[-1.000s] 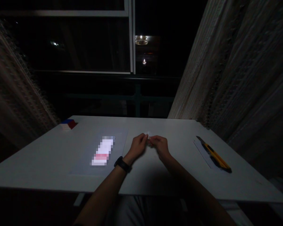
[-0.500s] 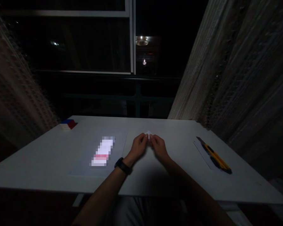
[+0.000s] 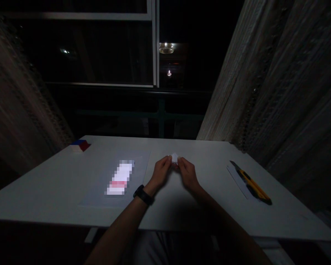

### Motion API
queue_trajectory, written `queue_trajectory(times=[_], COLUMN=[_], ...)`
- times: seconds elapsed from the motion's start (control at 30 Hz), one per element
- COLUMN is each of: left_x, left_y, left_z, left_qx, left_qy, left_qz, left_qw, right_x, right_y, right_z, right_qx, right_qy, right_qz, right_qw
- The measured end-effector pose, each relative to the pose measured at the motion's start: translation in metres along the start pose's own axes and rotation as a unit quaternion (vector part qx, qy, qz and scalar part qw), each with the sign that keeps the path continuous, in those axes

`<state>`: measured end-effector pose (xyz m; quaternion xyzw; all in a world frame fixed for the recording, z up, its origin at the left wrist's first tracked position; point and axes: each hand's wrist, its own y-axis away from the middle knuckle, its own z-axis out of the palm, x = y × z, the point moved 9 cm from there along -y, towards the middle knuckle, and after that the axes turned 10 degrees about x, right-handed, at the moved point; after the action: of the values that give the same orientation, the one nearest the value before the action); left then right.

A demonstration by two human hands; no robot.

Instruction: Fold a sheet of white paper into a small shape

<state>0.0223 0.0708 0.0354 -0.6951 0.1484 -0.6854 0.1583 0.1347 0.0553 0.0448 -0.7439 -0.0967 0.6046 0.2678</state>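
Note:
Between my two hands, over the middle of the white table (image 3: 209, 206), is a small white piece of paper (image 3: 174, 158), apparently folded, with dark marks along its lower edge. My left hand (image 3: 162, 170), with a black watch (image 3: 143, 194) on the wrist, pinches its left side. On the right side, the thumb and fingers of my right hand (image 3: 188, 173) close on it too. The fingers beneath the paper are mostly hidden.
A lit phone (image 3: 120, 177), its screen blurred out, lies on a paper sheet (image 3: 91, 198) at left. A yellow-and-black utility knife (image 3: 252, 184) rests on a narrow white strip (image 3: 238, 182) at right. A blue, red and white block (image 3: 79, 145) sits at the far left corner. Curtains (image 3: 231, 73) hang behind.
My hands have drawn slightly apart, and more of the white paper now shows between the fingertips. The phone, knife and block have stayed where they were.

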Motion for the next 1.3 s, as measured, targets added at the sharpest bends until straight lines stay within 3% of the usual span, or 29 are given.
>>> queue_trajectory(times=[0.13,0.43,0.7,1.0,1.3], left_x=[0.001,0.012,0.017,0.017,0.02], left_y=[0.0,0.002,0.003,0.006,0.01], left_z=[-0.002,-0.004,-0.006,0.004,0.006], left_qx=[0.005,0.019,0.046,0.02,0.013], left_qy=[0.026,-0.057,-0.141,-0.179,-0.2], left_qz=[0.009,0.04,0.072,0.087,0.104], left_qw=[1.0,0.997,0.986,0.98,0.974], right_x=[-0.001,-0.001,0.011,0.014,0.019], right_y=[0.001,0.0,0.0,0.0,0.003], right_z=[-0.002,-0.003,-0.003,-0.005,-0.003], right_qx=[0.013,0.009,0.025,0.064,0.094], right_qy=[0.017,0.035,-0.052,-0.035,-0.1], right_qz=[-0.015,-0.047,-0.002,0.028,0.087], right_qw=[1.0,0.998,0.998,0.997,0.987])
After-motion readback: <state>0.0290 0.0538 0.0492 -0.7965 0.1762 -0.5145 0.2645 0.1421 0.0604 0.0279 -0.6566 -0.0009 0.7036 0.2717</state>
